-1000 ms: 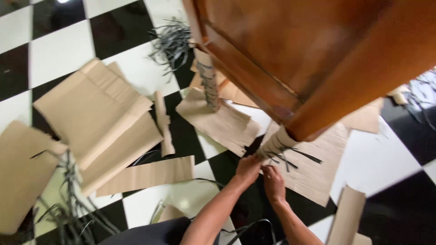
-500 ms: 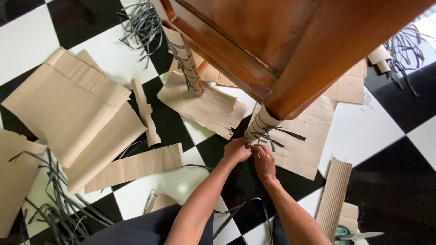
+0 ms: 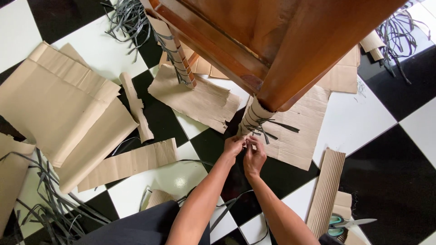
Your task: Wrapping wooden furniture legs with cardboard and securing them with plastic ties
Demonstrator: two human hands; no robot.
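A brown wooden table (image 3: 290, 41) stands over a black and white tiled floor. Its near leg (image 3: 252, 119) is wrapped in corrugated cardboard and tied with dark grey strips (image 3: 268, 128). My left hand (image 3: 233, 146) and my right hand (image 3: 254, 156) meet at the bottom of that leg, fingers pinched together on the wrapping and a strip there. What exactly each finger grips is hidden. A second wrapped and tied leg (image 3: 175, 54) stands farther back on the left.
Cardboard sheets (image 3: 68, 104) and strips (image 3: 131, 163) lie across the floor on the left. A corrugated roll (image 3: 326, 190) and green-handled scissors (image 3: 347, 223) lie at the lower right. Piles of grey strips (image 3: 50, 213) sit at the lower left, and more grey strips (image 3: 125, 18) at the top.
The view has swung so the table and floor shifted left and up. Both hands moved closer to the base of the wrapped leg and stay pinched there. The scissors came into view.
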